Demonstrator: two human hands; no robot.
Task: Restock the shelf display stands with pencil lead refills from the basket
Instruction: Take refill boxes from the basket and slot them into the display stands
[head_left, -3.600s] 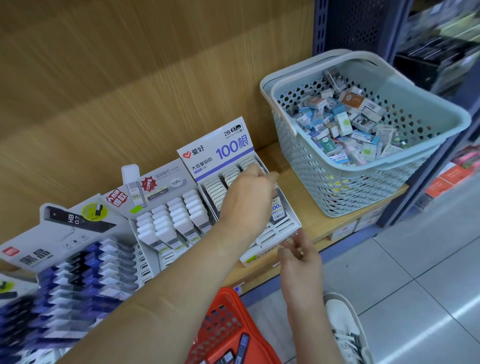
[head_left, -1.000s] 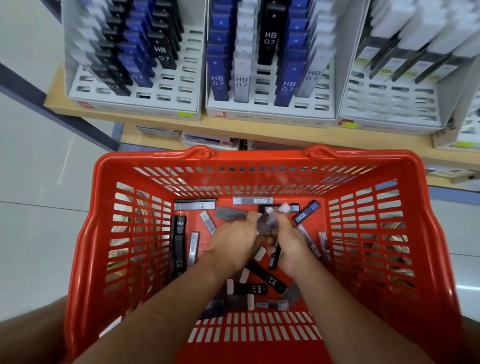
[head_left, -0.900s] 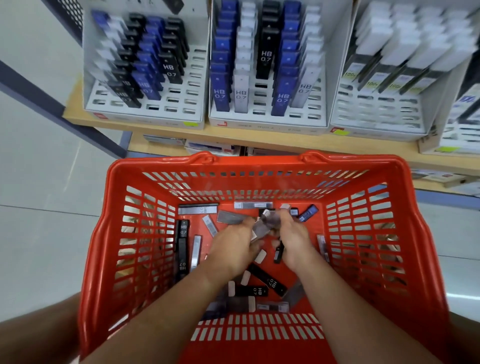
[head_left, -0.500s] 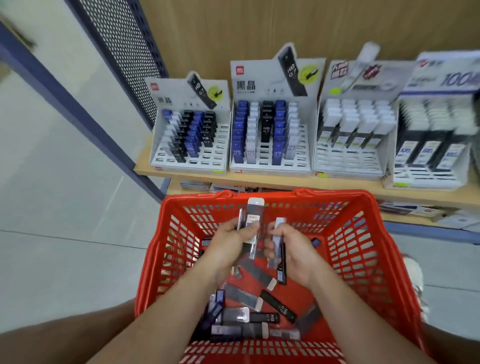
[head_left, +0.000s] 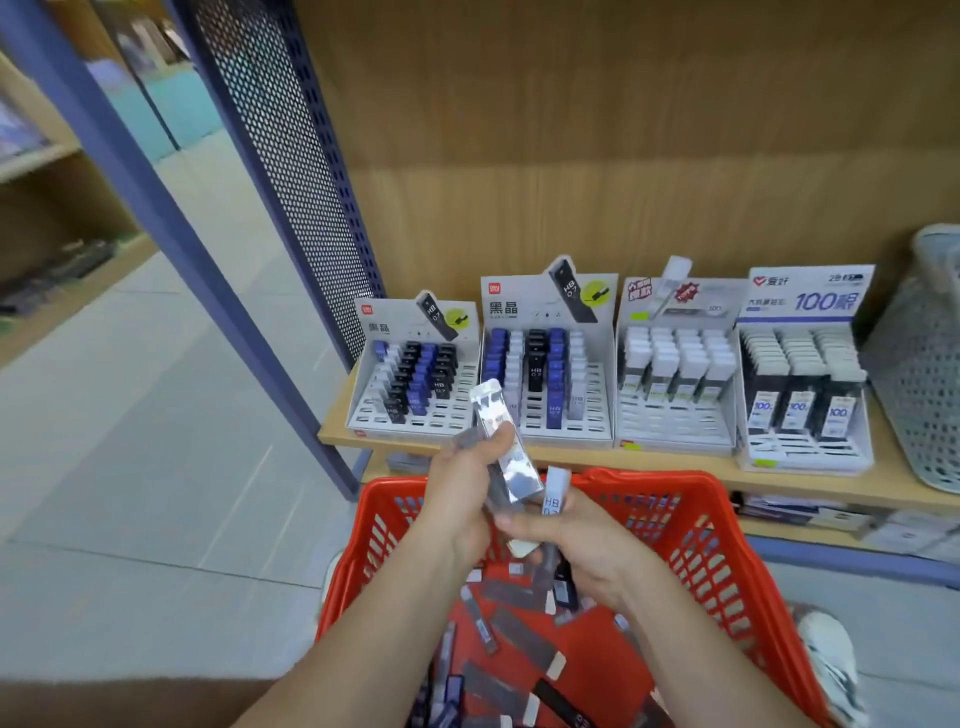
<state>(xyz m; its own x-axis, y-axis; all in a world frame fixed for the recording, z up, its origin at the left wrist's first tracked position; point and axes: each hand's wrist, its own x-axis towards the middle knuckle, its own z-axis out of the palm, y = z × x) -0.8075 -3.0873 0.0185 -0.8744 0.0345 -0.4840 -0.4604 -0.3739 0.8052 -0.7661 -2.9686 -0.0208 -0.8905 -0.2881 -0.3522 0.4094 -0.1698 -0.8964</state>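
Above the red basket (head_left: 722, 519) my left hand (head_left: 462, 493) grips a few grey-clear lead refill cases (head_left: 501, 441) that stick up toward the shelf. My right hand (head_left: 576, 540) holds other refill cases (head_left: 553, 501), one marked HB, close against the left hand. Several more refills (head_left: 519, 639) lie loose on the basket's floor. On the wooden shelf (head_left: 623, 460) stand display stands: a blue-and-black one (head_left: 415, 374) at the left, a second blue-and-black one (head_left: 545, 364), a white-capped one (head_left: 675, 364) and a "100" one (head_left: 802, 374).
A pale mesh basket (head_left: 919, 364) stands at the shelf's right end. A blue upright post (head_left: 171, 228) and a perforated panel (head_left: 280, 171) bound the shelf on the left. Grey floor tiles (head_left: 130, 467) lie to the left. A white shoe (head_left: 831, 670) shows beside the red basket.
Both hands have risen out of the red basket with refills in them. The view has tilted up from the basket's floor to the stands on the shelf.
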